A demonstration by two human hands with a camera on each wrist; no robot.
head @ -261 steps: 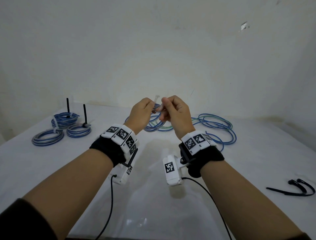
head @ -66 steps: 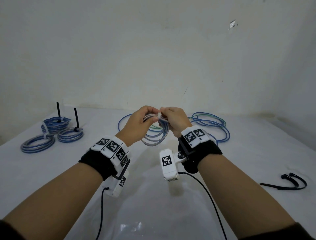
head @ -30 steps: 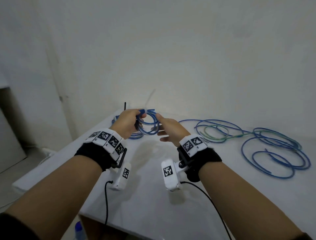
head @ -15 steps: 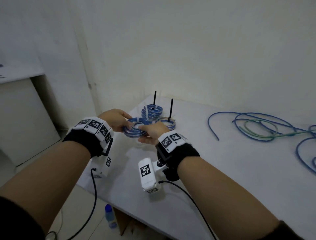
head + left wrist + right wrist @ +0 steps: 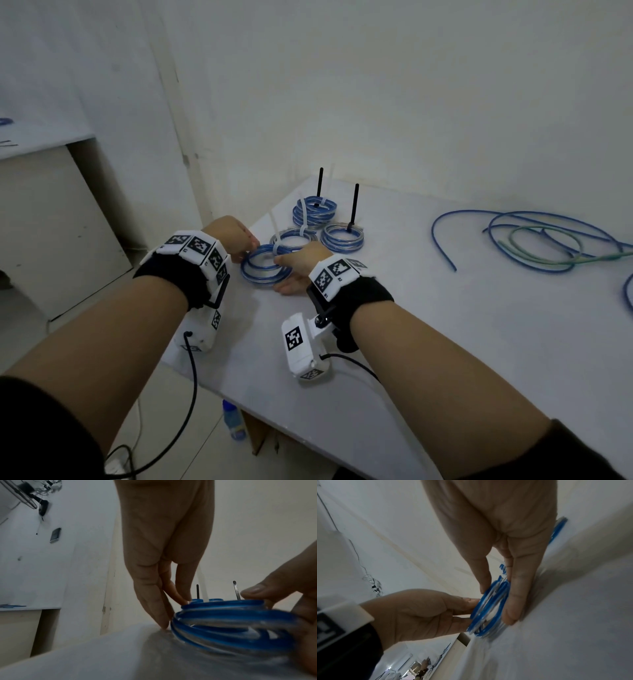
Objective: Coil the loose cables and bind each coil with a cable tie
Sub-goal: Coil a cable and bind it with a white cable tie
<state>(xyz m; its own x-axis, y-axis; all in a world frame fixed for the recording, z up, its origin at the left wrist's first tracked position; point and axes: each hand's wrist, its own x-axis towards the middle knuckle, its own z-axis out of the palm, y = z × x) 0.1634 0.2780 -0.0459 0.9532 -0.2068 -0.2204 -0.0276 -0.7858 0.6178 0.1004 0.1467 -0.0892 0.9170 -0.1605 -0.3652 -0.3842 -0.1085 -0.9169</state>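
Observation:
A coil of blue and clear cable (image 5: 265, 270) lies low over the left corner of the white table (image 5: 445, 342). My right hand (image 5: 291, 274) pinches its right side, thumb (image 5: 482, 584) on top and straight fingers (image 5: 513, 601) beneath. My left hand (image 5: 247, 253) touches the coil's left rim with straight fingertips (image 5: 159, 616) that point down at the table. In the left wrist view the coil (image 5: 231, 622) fills the lower right. Its cable tie is hidden.
Three bound coils sit just behind: one with a white tie (image 5: 292, 240), two with upright black ties (image 5: 314, 209) (image 5: 342, 236). Loose blue and green cables (image 5: 531, 246) sprawl at the right. The table's left edge is close; a bottle (image 5: 233, 419) stands on the floor below.
Both hands carried the coil from the table's middle to the left corner and lowered it to the table beside the bound coils. The view swung left with them.

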